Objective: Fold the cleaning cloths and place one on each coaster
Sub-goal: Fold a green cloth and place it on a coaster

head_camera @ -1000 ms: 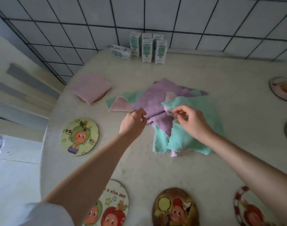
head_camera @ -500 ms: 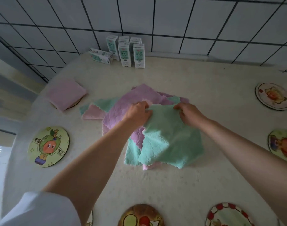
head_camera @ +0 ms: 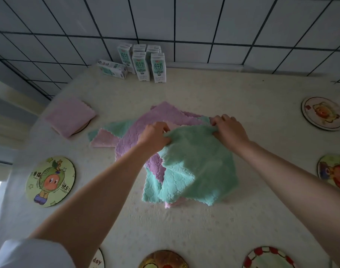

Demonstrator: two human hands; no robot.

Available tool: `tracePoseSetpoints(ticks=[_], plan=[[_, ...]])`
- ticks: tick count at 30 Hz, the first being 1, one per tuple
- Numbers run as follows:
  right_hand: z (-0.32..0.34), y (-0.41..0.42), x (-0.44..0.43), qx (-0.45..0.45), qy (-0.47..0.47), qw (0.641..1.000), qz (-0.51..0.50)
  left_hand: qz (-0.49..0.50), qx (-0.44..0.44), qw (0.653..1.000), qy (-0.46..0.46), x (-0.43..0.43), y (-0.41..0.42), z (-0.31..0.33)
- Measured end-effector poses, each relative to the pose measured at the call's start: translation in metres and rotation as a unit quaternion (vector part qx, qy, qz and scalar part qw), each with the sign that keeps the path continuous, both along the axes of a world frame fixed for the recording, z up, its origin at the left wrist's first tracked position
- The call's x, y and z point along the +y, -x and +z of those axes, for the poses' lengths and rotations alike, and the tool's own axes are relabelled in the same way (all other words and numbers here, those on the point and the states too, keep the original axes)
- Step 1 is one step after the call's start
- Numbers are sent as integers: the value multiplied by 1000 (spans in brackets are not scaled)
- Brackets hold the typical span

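Fluffy matt green cloth (head_camera: 198,163); glossy tiled wall (head_camera: 203,20); speckled matt tablecloth (head_camera: 184,229).

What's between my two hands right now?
In the head view, the top edge of the mint-green cloth stretches between the left hand and the right hand, each gripping a corner.

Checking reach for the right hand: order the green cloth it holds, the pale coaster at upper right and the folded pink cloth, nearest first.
1. green cloth, pinched by the right hand.
2. pale coaster, off to its right.
3. folded pink cloth, far left.
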State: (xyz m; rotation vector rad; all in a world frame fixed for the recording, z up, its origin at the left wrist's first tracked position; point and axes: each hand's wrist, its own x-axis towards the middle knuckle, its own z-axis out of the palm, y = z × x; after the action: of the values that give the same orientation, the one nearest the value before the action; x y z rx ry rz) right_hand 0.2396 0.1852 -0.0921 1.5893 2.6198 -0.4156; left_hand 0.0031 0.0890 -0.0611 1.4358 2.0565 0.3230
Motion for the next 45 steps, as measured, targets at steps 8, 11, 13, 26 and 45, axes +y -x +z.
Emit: tracePoseSetpoints(ticks=[8, 11, 13, 26, 45], plan=[[30, -14, -18, 44, 18, 999, -13, -36, -136, 987, -75, -31, -9, 45], [42, -5, -33, 31, 48, 997, 46, -72, -157, 982, -83, -49, -14, 66], [49, 2, -46, 32, 27, 996, 76, -71, -162, 979, -104, -63, -15, 78], [99, 87, -155, 135, 259, 936, 197, -85, -191, 970, -126, -163, 56, 136], [161, 249, -253, 274, -108, 947, 129, 48, -67, 962, -259, -267, 278, 159]])
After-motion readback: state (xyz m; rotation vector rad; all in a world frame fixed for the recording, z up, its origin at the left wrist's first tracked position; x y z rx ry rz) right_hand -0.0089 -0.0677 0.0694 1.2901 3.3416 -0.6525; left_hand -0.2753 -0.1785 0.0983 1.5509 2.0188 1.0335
